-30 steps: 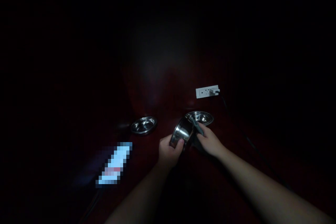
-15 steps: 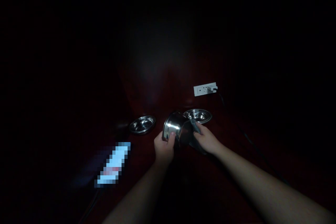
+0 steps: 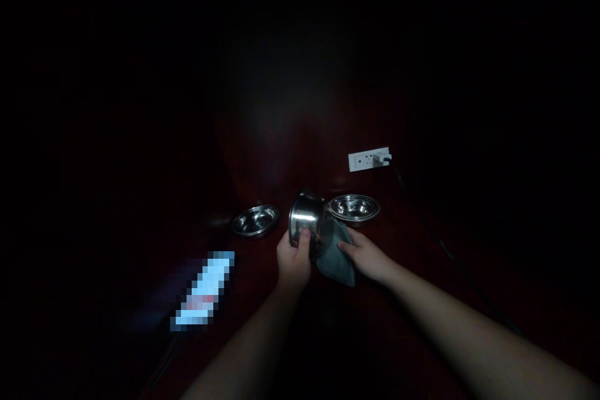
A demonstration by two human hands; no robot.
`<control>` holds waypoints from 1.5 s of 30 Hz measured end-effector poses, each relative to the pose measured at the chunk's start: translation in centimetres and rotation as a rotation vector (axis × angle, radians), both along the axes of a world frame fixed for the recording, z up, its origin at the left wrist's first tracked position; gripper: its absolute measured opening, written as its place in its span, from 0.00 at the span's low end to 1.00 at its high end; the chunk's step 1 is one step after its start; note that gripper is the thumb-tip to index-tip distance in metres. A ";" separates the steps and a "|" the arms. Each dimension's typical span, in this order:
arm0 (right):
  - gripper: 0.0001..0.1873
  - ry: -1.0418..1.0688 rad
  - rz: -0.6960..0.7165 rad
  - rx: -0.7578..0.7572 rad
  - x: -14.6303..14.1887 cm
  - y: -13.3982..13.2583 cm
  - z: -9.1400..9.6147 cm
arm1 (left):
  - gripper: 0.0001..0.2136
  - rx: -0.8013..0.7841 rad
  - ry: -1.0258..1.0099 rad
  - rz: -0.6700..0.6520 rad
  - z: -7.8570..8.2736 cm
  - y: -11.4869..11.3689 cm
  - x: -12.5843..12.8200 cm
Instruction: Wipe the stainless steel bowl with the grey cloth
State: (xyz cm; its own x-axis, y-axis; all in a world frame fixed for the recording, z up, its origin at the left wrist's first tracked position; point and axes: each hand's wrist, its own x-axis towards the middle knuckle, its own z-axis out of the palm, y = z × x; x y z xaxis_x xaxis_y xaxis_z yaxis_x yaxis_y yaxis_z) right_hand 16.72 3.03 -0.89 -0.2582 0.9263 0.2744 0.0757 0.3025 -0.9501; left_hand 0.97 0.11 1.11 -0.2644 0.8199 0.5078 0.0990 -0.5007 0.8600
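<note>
The scene is very dark. My left hand [image 3: 293, 259] grips a shiny steel bowl [image 3: 307, 219] by its rim, tilted on its side above a dark red surface. My right hand [image 3: 365, 256] holds a grey-blue cloth [image 3: 335, 256] pressed against the bowl's right side and underside. Two more steel bowls rest upright on the surface: one [image 3: 255, 220] to the left of my hands, one [image 3: 355, 207] just behind my right hand.
A white power strip [image 3: 368, 159] with a plug lies behind the bowls; its dark cable [image 3: 440, 240] runs back to the right. A lit, blurred-out screen [image 3: 204, 292] lies at the lower left. Everything else is in darkness.
My left hand has turned the bowl so its outside faces me and lifted it slightly. The cloth in my right hand has slid from the bowl's inside to beneath it.
</note>
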 end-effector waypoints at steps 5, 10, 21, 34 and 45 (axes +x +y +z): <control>0.22 0.182 0.005 -0.108 -0.2 -0.4 0.6 | 0.13 0.008 0.060 -0.068 -0.1 0.1 0.0; 0.23 0.299 -0.005 -0.188 -0.3 -1.0 1.4 | 0.13 0.007 0.164 -0.131 -0.2 0.2 0.0; 0.18 0.501 -0.049 -0.208 -0.1 -1.2 1.7 | 0.12 0.011 0.144 -0.054 -0.6 0.5 0.3; 0.17 0.434 -0.174 -0.064 0.5 -0.7 1.8 | 0.12 0.050 0.247 -0.082 -0.8 0.2 0.5; 0.27 0.127 -0.512 -0.066 1.4 -0.6 2.1 | 0.11 0.068 0.288 -0.144 -0.9 0.4 0.6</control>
